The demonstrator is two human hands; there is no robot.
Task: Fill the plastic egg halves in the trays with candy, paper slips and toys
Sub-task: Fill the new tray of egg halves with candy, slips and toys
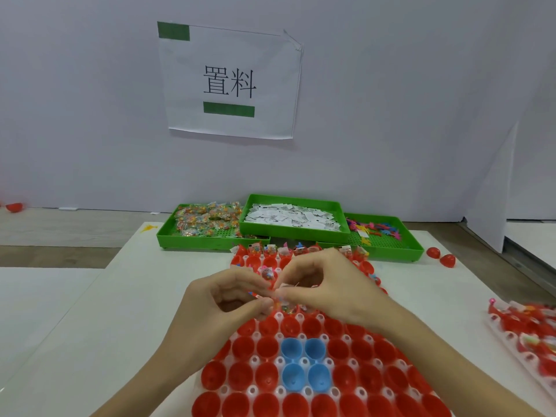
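Observation:
A white tray (pixel 254 360) of red and a few blue plastic egg halves (pixel 302 363) lies in front of me. The far row of halves (pixel 272 251) holds candy, slips and toys; the near halves are empty. My left hand (pixel 222 299) and my right hand (pixel 328 284) meet above the tray's middle. Both pinch small clear candy packets (pixel 278 299) between fingertips and thumbs. One filled half (pixel 267 273) shows just beyond my left fingers.
Three green bins stand at the back: candy packets (pixel 207 221), paper slips (pixel 293 218), coloured toys (pixel 379 231). A second tray of filled halves (pixel 529 329) lies at the right edge. Loose red halves (pixel 440 256) rest right of the bins. A paper sign (pixel 230 82) hangs on the wall.

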